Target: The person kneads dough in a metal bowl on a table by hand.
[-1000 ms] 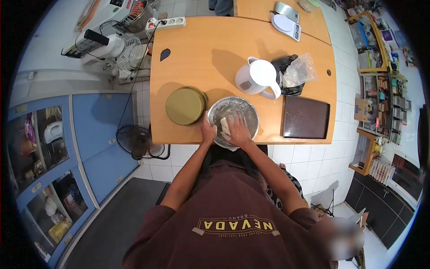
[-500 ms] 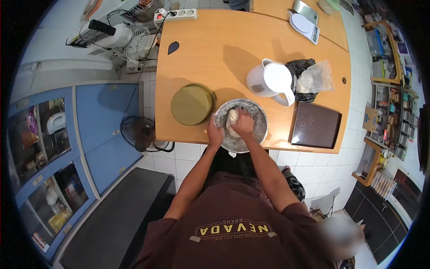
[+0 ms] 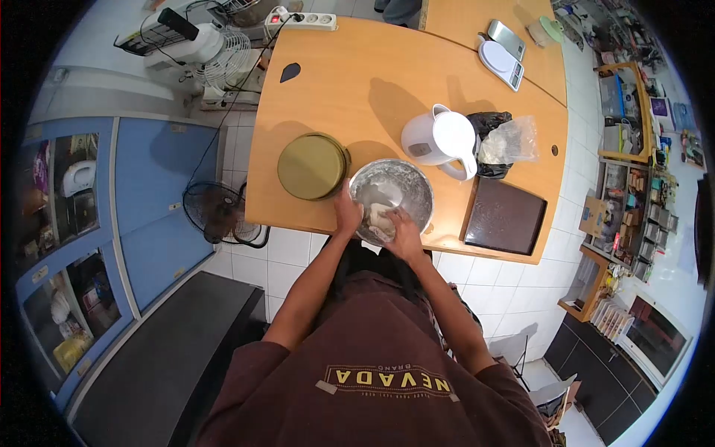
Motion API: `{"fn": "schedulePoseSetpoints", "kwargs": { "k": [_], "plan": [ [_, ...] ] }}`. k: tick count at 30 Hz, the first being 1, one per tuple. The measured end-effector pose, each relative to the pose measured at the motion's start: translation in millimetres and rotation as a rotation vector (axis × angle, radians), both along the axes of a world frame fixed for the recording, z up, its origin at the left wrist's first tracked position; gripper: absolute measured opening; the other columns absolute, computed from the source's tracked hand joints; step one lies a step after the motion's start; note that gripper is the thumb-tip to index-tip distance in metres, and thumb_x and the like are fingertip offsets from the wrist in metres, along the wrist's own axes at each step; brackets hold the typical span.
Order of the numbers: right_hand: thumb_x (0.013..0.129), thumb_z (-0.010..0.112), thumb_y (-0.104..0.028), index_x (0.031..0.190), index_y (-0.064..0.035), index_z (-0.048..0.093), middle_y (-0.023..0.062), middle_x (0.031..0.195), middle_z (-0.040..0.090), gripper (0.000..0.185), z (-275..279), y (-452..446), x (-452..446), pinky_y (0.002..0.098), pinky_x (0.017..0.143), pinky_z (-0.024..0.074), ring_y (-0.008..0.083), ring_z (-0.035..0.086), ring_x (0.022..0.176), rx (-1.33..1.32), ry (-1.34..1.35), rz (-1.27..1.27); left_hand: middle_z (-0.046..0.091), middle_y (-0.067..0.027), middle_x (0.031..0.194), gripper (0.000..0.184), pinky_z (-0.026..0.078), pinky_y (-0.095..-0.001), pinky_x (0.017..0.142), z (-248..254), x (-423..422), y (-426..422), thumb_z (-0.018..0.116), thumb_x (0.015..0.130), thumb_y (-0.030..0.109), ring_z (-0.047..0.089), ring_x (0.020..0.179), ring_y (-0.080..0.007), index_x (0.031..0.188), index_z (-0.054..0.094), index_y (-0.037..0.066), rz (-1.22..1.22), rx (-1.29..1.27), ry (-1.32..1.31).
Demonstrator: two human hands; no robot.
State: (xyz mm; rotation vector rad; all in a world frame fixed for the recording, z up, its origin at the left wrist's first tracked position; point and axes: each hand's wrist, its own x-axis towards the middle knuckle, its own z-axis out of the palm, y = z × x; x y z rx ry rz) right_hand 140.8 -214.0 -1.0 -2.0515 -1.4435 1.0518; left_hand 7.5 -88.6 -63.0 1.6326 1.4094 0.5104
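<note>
A metal mixing bowl [image 3: 417, 185] with flour-dusted inner walls stands at the table's near edge. Low in it, on the side closest to me, lies a lump of pale dough [image 3: 380, 217]. My left hand [image 3: 348, 211] grips the bowl's left rim, its fingertips partly hidden inside. Over the near right rim reaches my right hand [image 3: 403, 235], its fingers curled onto the dough. Just left of the bowl is a round olive-gold tin [image 3: 313, 167].
Behind the bowl stands a white pitcher [image 3: 441, 138], with a black plastic bag [image 3: 491, 123] and a clear bag [image 3: 514, 141] beside it. A dark baking tray [image 3: 505, 216] lies to the right. Farther back are a kitchen scale [image 3: 500, 63] and a power strip [image 3: 307, 21].
My right hand has drawn back from the bowl's middle to its near side, and the dough now lies there too. My left hand stays on the rim. The view has shifted slightly.
</note>
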Motion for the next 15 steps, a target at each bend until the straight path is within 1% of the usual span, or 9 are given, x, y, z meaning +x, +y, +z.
{"fn": "schedulePoseSetpoints", "kwargs": {
  "k": [2,4,6,7,10,11,12,14,15],
  "plan": [
    [0.080,0.073,-0.047,0.135,-0.0055,0.051,0.0294,0.139,0.045,0.072,39,26,7,0.0612,0.105,0.0358,0.0471,0.049,0.124,-0.278,0.012,-0.041,0.060,-0.0318,0.118,0.065,0.046,-0.0483,0.098,6,1,1,0.063,0.069,-0.009,0.057,0.113,-0.0472,0.133,0.049,-0.007,-0.005,0.000,-0.033],
    [0.081,0.070,-0.052,0.136,-0.0065,0.051,0.0302,0.140,0.044,0.074,44,37,10,0.0657,0.104,0.0347,0.0474,0.049,0.125,-0.351,-0.114,-0.035,0.060,-0.0314,0.119,0.067,0.045,-0.0484,0.098,-1,-1,-2,0.063,0.069,-0.009,0.057,0.114,-0.0471,0.134,0.048,-0.007,-0.039,0.010,-0.056],
    [0.081,0.067,-0.055,0.136,-0.0080,0.051,0.0316,0.140,0.043,0.074,13,32,6,0.0695,0.102,0.0331,0.0479,0.048,0.125,-0.209,-0.378,0.014,0.060,-0.0308,0.120,0.068,0.045,-0.0482,0.099,-10,-2,-1,0.064,0.069,-0.009,0.056,0.115,-0.0469,0.135,0.047,-0.007,-0.105,0.035,-0.071],
    [0.080,0.068,-0.052,0.140,-0.0109,0.048,0.0336,0.140,0.041,0.076,0,30,5,0.0654,0.106,0.0330,0.0499,0.046,0.127,-0.175,-0.353,0.042,0.060,-0.0318,0.119,0.068,0.045,-0.0469,0.099,-8,-1,0,0.061,0.069,-0.009,0.057,0.115,-0.0465,0.136,0.047,-0.008,-0.088,0.025,-0.052],
    [0.081,0.070,-0.049,0.138,-0.0141,0.051,0.0281,0.136,0.048,0.070,-54,17,9,0.0518,0.103,0.0437,0.0451,0.048,0.126,-0.096,-0.255,0.177,0.061,-0.0338,0.117,0.069,0.045,-0.0446,0.100,-6,-1,3,0.056,0.069,-0.008,0.059,0.114,-0.0456,0.137,0.045,-0.009,-0.059,0.039,-0.010],
    [0.078,0.073,-0.045,0.135,-0.0085,0.053,0.0281,0.135,0.051,0.071,-63,13,11,0.0503,0.104,0.0439,0.0452,0.053,0.122,-0.127,-0.063,0.103,0.061,-0.0338,0.117,0.069,0.045,-0.0447,0.100,-14,-2,1,0.057,0.069,-0.008,0.059,0.114,-0.0456,0.137,0.045,-0.009,-0.062,0.067,-0.007],
    [0.076,0.075,-0.045,0.134,-0.0065,0.054,0.0279,0.133,0.053,0.072,-60,12,13,0.0496,0.103,0.0446,0.0448,0.055,0.120,-0.101,-0.051,0.148,0.061,-0.0339,0.117,0.069,0.045,-0.0448,0.099,-15,-3,1,0.057,0.069,-0.007,0.059,0.114,-0.0456,0.137,0.045,-0.009,-0.066,0.096,-0.005],
    [0.072,0.078,-0.044,0.131,-0.0024,0.056,0.0276,0.130,0.057,0.075,-56,11,15,0.0483,0.101,0.0461,0.0441,0.058,0.116,-0.048,-0.028,0.235,0.059,-0.0341,0.119,0.070,0.044,-0.0466,0.101,-15,-4,4,0.061,0.069,-0.009,0.056,0.115,-0.0472,0.137,0.046,-0.008,-0.086,0.038,-0.016],
    [0.071,0.078,-0.044,0.131,-0.0013,0.056,0.0271,0.130,0.058,0.077,-54,12,18,0.0476,0.101,0.0463,0.0434,0.059,0.115,-0.089,-0.016,0.224,0.058,-0.0341,0.120,0.071,0.044,-0.0474,0.101,-11,-2,5,0.063,0.068,-0.009,0.055,0.116,-0.0481,0.137,0.046,-0.008,-0.093,0.008,-0.024]
  ]
}}
